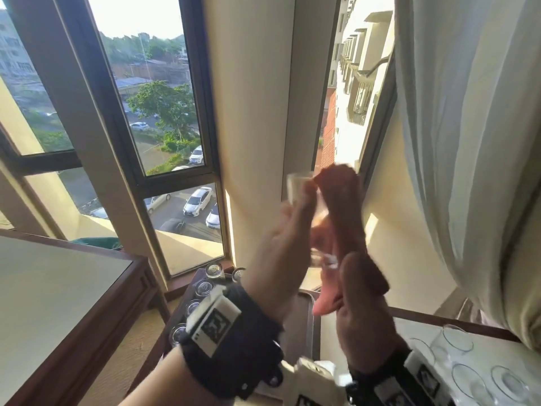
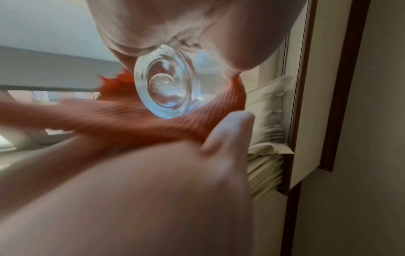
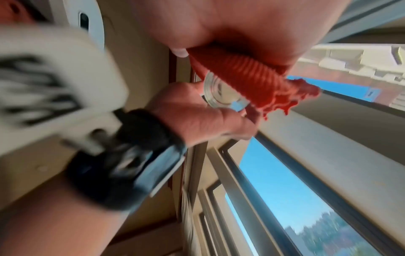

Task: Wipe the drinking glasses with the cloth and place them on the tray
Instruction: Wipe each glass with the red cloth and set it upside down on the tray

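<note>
Window backdrop. Your left hand point(image 1: 281, 244) grips glass point(image 1: 304, 200) aloft, near tray point(image 1: 307, 323); your right hand point(image 1: 363, 312) pinches orange cloth point(image 1: 345, 218) against it. Hazard: vigorous rubbing could slip glass loose.

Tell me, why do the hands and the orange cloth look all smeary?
Head view: both hands move fast, so the glass and cloth smear against bright window light. Left wrist view: the cloth streaks, the glass base stays sharper. Right wrist view: the wrist device blurs most.

A tall dark-framed window point(image 1: 164, 118) overlooks parked cars point(image 1: 197, 200) and trees (seen from high up). A pale curtain point(image 1: 468, 142) hangs at right; a wooden table point(image 1: 58, 288) stands lower left.
</note>
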Demonstrator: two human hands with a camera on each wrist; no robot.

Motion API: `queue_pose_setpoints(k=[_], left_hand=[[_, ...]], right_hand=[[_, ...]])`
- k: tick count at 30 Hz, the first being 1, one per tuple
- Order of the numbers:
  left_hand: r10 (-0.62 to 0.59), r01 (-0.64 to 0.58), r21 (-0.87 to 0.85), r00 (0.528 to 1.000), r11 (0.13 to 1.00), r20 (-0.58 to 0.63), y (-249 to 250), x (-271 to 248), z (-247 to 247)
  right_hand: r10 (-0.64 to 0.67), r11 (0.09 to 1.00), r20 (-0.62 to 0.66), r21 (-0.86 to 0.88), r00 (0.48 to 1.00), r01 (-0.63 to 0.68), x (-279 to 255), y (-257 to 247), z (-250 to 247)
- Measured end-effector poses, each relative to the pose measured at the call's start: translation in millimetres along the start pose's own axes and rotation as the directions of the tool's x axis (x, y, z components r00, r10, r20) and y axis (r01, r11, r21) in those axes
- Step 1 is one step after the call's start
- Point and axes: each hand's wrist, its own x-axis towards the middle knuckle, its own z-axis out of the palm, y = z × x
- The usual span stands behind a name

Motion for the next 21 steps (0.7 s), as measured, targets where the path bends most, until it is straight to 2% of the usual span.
queue_pose_setpoints(k=[2,4,6,7,8,9,11,12,14,16,20,21], left_hand=[[-0.02,0.018,-0.032,0.999,0.999,-0.039,6.3,7.9,-10.6],[-0.012,0.013,0.011,0.998,1.0,-0.064,7.8,8.1,-11.4],[0.03,-0.031,0.063,0.999,0.998,0.02,1.6,-0.1,-3.1],[0.037,-0.042,0.075,0.997,0.996,0.065,-3.1,-6.4,2.8],[0.034,-0.041,0.091,0.996,0.995,0.082,-6.9,-11.6,8.0],[0.024,-0.032,0.118,0.997,0.992,0.069,-11.0,-13.7,11.3],[-0.005,0.006,0.137,1.0,0.991,-0.005,-14.0,-11.0,11.9],[-0.017,0.024,0.12,0.998,0.992,-0.052,-14.9,-5.9,8.1],[-0.02,0.025,0.043,0.992,0.999,-0.121,-11.2,4.2,-2.0],[-0.013,0.013,0.002,0.991,1.0,-0.131,-6.1,9.5,-10.3],[0.006,-0.007,0.078,1.0,0.997,0.013,-9.1,-3.4,-1.2],[0.007,-0.011,0.072,0.999,0.997,0.044,-12.1,-7.8,3.2]], right_hand=[[0.044,0.999,0.071,0.023,0.997,-0.046,-8.6,6.9,4.7],[0.091,0.989,0.075,0.108,0.993,-0.099,-4.6,4.8,6.3],[0.147,0.977,0.048,0.147,0.988,-0.152,9.0,-1.8,-1.4],[0.218,0.96,0.027,0.177,0.976,-0.219,17.2,-8.2,-4.7],[0.313,0.926,0.016,0.215,0.949,-0.309,25.0,-11.5,-10.4],[0.336,0.921,0.005,0.206,0.942,-0.33,28.0,-12.2,-16.7],[0.127,0.988,-0.034,0.098,0.991,-0.123,26.6,-15.2,-14.5],[0.034,0.999,-0.001,0.039,0.999,-0.034,19.2,-12.8,-10.0],[0.081,0.996,0.037,0.038,0.996,-0.083,-1.1,-6.1,0.0],[0.106,0.99,0.063,0.084,0.992,-0.111,-14.7,2.9,5.0],[0.173,0.966,0.028,0.192,0.985,-0.175,3.9,-0.4,-2.2],[0.228,0.945,0.018,0.238,0.973,-0.226,12.5,-5.9,-7.4]])
